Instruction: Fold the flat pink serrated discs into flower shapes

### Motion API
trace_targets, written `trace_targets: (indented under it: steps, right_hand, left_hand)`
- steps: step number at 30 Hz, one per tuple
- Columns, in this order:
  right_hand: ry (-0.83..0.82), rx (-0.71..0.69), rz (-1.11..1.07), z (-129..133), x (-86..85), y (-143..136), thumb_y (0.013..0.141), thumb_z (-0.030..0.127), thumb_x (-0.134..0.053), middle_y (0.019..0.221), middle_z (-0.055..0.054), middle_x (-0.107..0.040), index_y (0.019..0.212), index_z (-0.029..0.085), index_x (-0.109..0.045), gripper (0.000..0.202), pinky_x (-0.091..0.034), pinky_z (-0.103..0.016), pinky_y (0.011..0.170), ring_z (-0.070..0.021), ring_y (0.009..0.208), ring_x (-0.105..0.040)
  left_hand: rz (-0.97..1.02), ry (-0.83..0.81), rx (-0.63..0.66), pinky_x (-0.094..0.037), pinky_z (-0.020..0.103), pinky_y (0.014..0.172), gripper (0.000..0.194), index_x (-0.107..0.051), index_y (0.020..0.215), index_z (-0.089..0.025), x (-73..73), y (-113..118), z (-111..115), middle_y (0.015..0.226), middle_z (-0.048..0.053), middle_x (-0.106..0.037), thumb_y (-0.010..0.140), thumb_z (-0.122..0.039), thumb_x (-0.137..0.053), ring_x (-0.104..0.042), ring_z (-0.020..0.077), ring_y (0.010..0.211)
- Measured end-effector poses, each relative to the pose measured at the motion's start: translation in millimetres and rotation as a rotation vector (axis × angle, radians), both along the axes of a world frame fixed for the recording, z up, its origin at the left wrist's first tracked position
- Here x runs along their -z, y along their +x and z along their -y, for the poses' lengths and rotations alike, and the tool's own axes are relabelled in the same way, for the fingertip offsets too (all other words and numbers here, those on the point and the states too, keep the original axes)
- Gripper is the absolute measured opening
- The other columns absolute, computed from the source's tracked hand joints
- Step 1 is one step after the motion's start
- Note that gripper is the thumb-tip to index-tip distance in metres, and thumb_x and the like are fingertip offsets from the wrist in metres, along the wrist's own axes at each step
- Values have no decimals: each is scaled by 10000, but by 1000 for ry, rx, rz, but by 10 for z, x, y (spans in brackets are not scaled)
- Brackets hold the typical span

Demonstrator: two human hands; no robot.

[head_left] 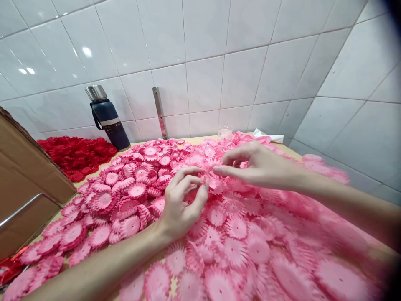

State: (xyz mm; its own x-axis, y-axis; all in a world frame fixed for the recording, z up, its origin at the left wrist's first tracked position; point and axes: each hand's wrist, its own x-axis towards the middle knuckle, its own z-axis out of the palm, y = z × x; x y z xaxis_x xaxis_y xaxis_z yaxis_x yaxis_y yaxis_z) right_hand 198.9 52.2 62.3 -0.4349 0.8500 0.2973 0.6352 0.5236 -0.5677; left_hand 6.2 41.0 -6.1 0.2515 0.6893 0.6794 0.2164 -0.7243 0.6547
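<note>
My left hand reaches in from the lower left, thumb and fingers curled into a pinch at the left edge of a thin pink petal piece. From the right, my right hand pinches the same piece's right side between thumb and forefinger. Blur and the pink behind make its exact outline hard to read. Under and around both hands spreads a heap of pink petal discs with frilled edges; many show a small dark centre hole. To the left, similar discs sit in thicker stacks.
A dark blue bottle stands by the tiled wall, beside a red petal pile. A metal strip leans on the wall. A clear cup and white paper lie behind the heap. Cardboard rises at left.
</note>
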Motion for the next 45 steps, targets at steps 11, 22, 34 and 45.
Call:
trace_targets:
  steps: [11,22,34,45]
  right_hand:
    - [9,336,-289,-308,85,387,756,477,-662,777,-49,-696,826,195,-727,298,-452,-302,608,-182,702,-613]
    - [144,294,-151,-161,44,168,772,422,-642,521,10,-485,506,201,-445,398,-355,-281,481,-120,516,-454]
    - [183,-249,-14,-11,12,32,805,371,-649,722,-21,-659,767,177,-642,198,-442,-266,618,-133,655,-573]
    - [130,-321,107,27,79,-6,835,333,-633,650,11,-620,747,156,-628,199,-391,-225,538,-87,572,-535]
  left_hand:
    - [-116,169,31,-536,286,705,90,-546,793,-172,-44,-5,38,946,75,-591,823,-88,-544,-603,163,855]
    - [-131,103,22,-531,245,642,64,-584,816,-170,-31,0,12,971,76,-597,833,-112,-565,-601,158,850]
    - [-112,31,52,-542,239,654,58,-622,873,-169,-30,-7,3,997,77,-572,867,-152,-567,-595,157,893]
    - [-98,7,51,-525,230,665,116,-621,836,-166,-52,-6,-8,970,75,-585,903,-183,-528,-595,155,906]
